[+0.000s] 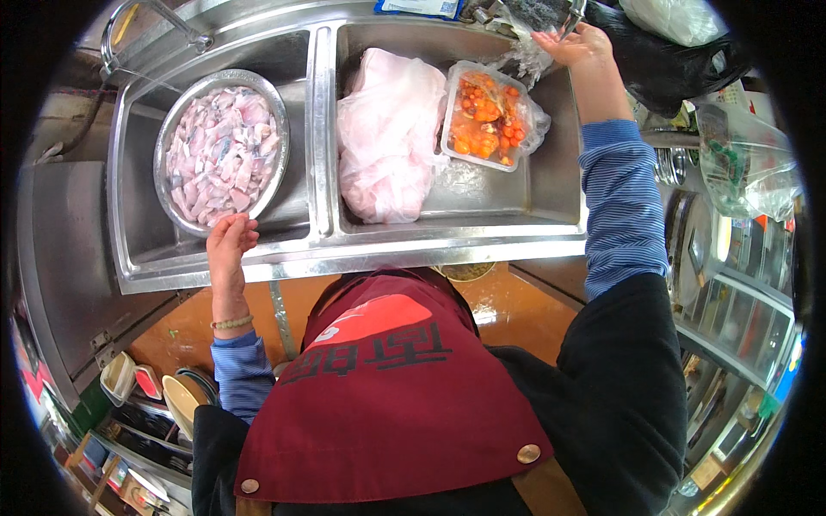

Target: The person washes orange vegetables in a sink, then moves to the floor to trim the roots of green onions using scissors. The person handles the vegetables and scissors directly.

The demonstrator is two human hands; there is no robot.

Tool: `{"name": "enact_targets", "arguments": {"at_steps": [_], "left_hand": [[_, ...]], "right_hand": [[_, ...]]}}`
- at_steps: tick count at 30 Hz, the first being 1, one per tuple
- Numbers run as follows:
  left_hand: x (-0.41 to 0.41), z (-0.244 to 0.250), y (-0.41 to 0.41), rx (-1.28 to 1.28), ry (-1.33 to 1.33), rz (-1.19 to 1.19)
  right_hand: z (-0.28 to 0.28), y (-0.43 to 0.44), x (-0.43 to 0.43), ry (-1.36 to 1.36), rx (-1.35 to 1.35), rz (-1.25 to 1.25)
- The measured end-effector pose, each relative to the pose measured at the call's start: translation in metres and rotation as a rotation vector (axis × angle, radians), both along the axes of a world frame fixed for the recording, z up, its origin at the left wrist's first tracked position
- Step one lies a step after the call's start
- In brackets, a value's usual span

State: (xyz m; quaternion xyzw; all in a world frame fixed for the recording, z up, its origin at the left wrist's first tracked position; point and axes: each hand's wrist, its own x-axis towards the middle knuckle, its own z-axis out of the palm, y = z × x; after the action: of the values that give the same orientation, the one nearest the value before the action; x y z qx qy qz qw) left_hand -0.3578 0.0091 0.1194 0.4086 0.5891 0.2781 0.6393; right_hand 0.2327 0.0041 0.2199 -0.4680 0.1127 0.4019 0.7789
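In the left basin of a steel double sink, a round metal bowl [281, 138] holds cut pieces of raw fish [222, 155]. My left hand [231, 235] is at the bowl's near rim, its fingers curled near the edge; whether it grips the rim is unclear. My right hand [577, 45] is raised at the sink's far right corner, palm up, under a metal spout or handle [573, 18]; its hold on it cannot be told. The right basin has a bulky pale pink mass in clear plastic bags [390, 135] and a clear plastic tray [450, 109] with orange round pieces in liquid.
A curved faucet [187, 39] rises at the far left, a thin stream running towards the bowl. The steel divider [321, 129] separates the basins. Black plastic bags [671, 64] lie beyond my right hand, and a clear bag [742, 168] hangs at the right.
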Motion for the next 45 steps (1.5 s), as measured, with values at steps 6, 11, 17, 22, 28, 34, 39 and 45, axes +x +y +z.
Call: {"name": "enact_targets", "arguments": {"at_steps": [6, 11, 17, 22, 28, 34, 39, 45], "left_hand": [[-0.017, -0.008, -0.004, -0.019, 0.027, 0.025], [-0.021, -0.011, -0.005, -0.030, 0.006, 0.036], [-0.017, -0.007, -0.005, -0.020, 0.020, 0.032], [-0.018, -0.005, -0.006, -0.014, 0.033, 0.040], [-0.017, -0.007, -0.009, -0.015, 0.042, 0.042], [-0.020, -0.006, -0.012, -0.011, 0.047, 0.044], [-0.025, -0.008, -0.013, -0.014, 0.010, 0.049], [-0.030, -0.008, -0.017, -0.014, 0.008, 0.062]], "right_hand": [[-0.001, 0.001, 0.020, -0.088, -0.009, 0.062], [-0.025, 0.004, 0.003, -0.067, -0.130, 0.092], [-0.039, 0.003, -0.018, 0.002, -0.173, 0.187], [-0.028, 0.007, -0.007, -0.138, -0.071, 0.097], [-0.008, 0.000, -0.011, -0.073, -0.112, 0.033], [-0.019, 0.003, -0.011, -0.073, -0.093, 0.048], [-0.028, 0.005, -0.005, -0.070, -0.119, 0.109], [-0.016, 0.008, -0.020, -0.122, -0.159, 0.118]]}}
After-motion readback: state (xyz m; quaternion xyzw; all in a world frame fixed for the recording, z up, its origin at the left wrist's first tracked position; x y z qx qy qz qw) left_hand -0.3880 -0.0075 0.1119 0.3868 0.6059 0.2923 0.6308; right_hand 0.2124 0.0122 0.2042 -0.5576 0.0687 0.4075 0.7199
